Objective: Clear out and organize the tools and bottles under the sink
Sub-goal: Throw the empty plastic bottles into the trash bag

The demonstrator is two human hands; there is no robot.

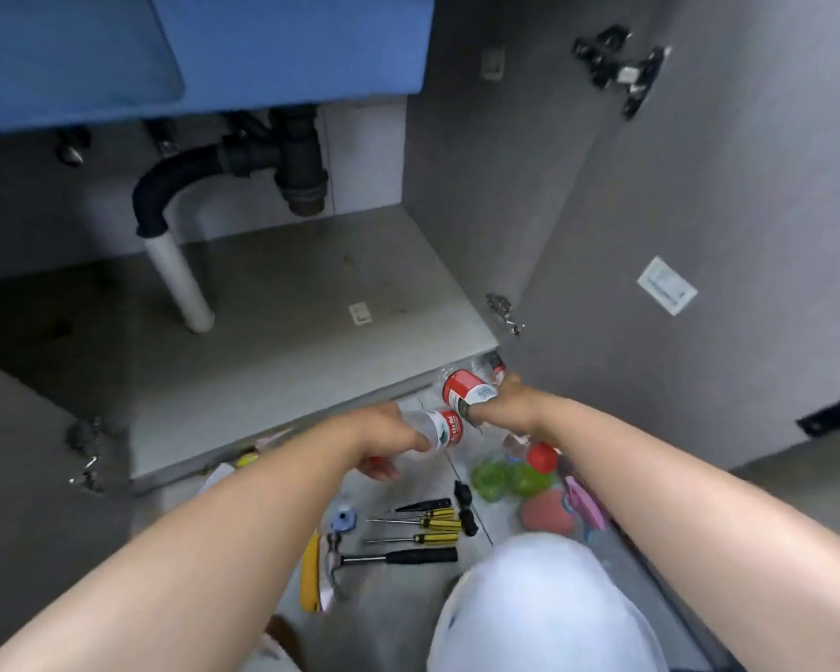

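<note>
Left hand [389, 436]: curled round a clear plastic bottle with a red-and-white label [444, 429], which lies sideways in the grip above the floor.
Right hand [498, 405]: grips a second clear bottle with a wide red label [466, 388], thumb across the label; this bottle sits just beside the first one.
Place of both bottles: just in front of the grey cabinet floor [311, 303], by its front right corner.
Behind them: what may be a third red-labelled bottle [494, 367], blurred, at the foot of the open grey cabinet door [699, 211].
Tiled floor [389, 618], between the forearms: three yellow-and-black screwdrivers [437, 523] lying parallel, and a black-handled claw hammer [394, 557] just nearer the person.
Left of the hammer: a long yellow tool [309, 572] and a small pale-blue ring [343, 518].
Under the right forearm: green round plastic pieces [505, 477], a red cap [541, 457] and a pink round pad [549, 511].
Inside the cabinet: black drain trap [297, 152] joined to a white pipe [180, 283] under the blue sink basin [190, 46].
</note>
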